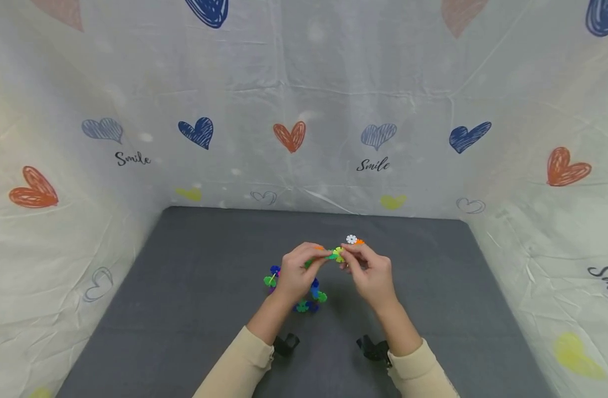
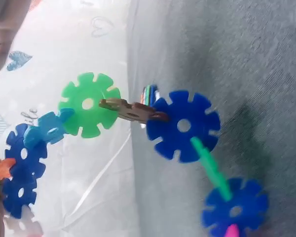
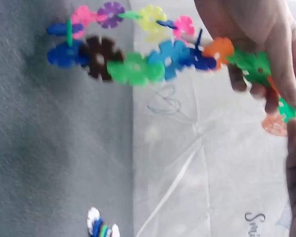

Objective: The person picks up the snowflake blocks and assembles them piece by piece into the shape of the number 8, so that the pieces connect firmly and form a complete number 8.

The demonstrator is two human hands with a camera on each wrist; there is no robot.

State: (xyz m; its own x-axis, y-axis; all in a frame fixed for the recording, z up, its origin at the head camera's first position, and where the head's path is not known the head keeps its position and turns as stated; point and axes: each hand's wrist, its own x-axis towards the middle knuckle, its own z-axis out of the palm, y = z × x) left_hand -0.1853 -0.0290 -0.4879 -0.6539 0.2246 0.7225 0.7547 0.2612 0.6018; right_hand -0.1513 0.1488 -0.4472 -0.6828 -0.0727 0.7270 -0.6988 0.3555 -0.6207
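Looking down from the head camera, I see two hands meeting over the middle of a dark grey tabletop [image 1: 194, 309] that is walled on three sides by white cloth [image 1: 314, 94] printed with hearts. My left hand [image 1: 296, 273] has its fingers curled round one end of a chain of snowflake discs [image 1: 304, 301], a string of flat notched plastic wheels slotted into each other; the chain hangs from that hand and arcs down toward 6 o'clock, its blue and green discs showing just under the wrist, near the tabletop. My right hand [image 1: 371, 273] pinches a yellow-green disc [image 1: 338, 254] between thumb and fingertips, and that disc sits right at the left hand's fingertips, touching or nearly so. At 12 o'clock from the right hand, a small pile of loose discs [image 1: 354, 240], white and orange, lies on the tabletop just beyond the knuckles. The left wrist view shows the hanging chain close up: a green disc [image 2: 89, 104], a brown one edge-on, then blue discs. The right wrist view shows the left hand's fingers [image 3: 266, 44] gripping green and orange links, though it is blurred. Both sleeves [image 1: 244, 359] are cream.
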